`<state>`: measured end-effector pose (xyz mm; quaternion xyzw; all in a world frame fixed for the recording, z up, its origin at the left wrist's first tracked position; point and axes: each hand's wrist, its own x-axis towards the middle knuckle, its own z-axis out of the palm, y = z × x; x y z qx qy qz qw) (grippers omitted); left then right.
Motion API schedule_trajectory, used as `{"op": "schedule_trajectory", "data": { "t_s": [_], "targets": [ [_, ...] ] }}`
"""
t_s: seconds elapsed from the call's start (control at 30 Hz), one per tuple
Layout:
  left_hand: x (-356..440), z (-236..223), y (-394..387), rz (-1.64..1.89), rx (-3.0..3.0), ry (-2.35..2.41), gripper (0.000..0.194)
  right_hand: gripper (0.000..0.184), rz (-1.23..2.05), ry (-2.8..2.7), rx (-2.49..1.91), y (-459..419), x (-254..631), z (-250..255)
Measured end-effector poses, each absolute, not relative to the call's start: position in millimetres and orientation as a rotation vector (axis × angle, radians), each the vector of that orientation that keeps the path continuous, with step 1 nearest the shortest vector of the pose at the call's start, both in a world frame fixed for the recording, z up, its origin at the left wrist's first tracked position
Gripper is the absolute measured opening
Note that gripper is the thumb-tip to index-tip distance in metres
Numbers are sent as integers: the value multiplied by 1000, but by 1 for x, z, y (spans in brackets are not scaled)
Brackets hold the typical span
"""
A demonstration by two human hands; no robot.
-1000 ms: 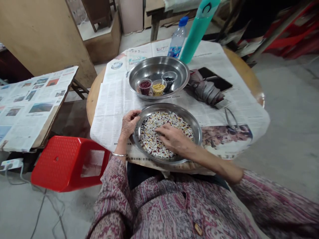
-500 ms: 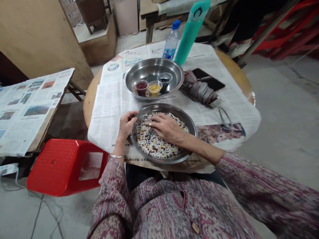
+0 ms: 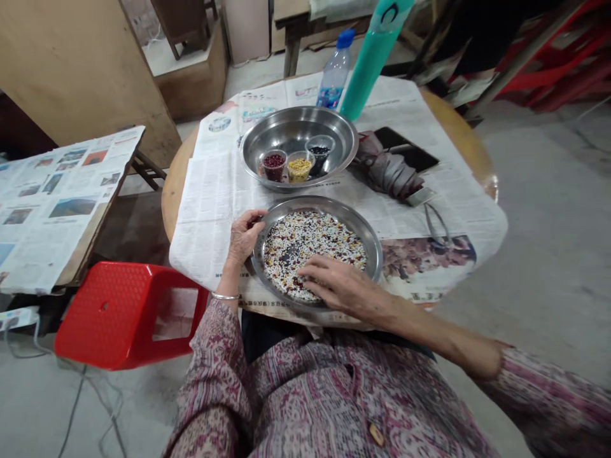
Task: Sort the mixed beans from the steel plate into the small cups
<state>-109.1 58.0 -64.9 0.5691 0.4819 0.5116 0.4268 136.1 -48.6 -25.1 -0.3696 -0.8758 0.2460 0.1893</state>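
A round steel tray holds a spread layer of white grains mixed with red, yellow and black beans. At its left rim, my left hand has its fingers curled toward the thumb. The gap between them looks dark, and what lies in it is unclear. My right hand reaches over the near side of the tray, palm down, fingers stretched and apart, fingertips at the grains. Behind the tray, a steel basin contains clear cups of red beans, yellow beans and black beans.
Newspaper covers the round table. A plastic bottle and a tall green bottle stand at the back. A folded umbrella and a dark phone-like slab lie on the right. A red stool stands left.
My right hand has moved from the middle of the tray toward its near right side, uncovering more grains. My left hand stays at the left rim. The view has shifted slightly.
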Motion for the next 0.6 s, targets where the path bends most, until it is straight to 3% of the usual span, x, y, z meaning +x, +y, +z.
{"op": "schedule_trajectory", "data": {
  "t_s": [0.27, 0.4, 0.6],
  "targets": [
    [-109, -63, 57, 1281, 1367, 1190, 26, 27, 1269, -2132, -1188, -35, 106, -24],
    [-108, -62, 57, 1272, 1356, 1203, 26, 31, 1126, -1927, -1378, -1, 119, -28],
    [-108, -61, 57, 1268, 1372, 1213, 26, 31, 664, -1839, -1485, 37, 139, -34]
  ]
}}
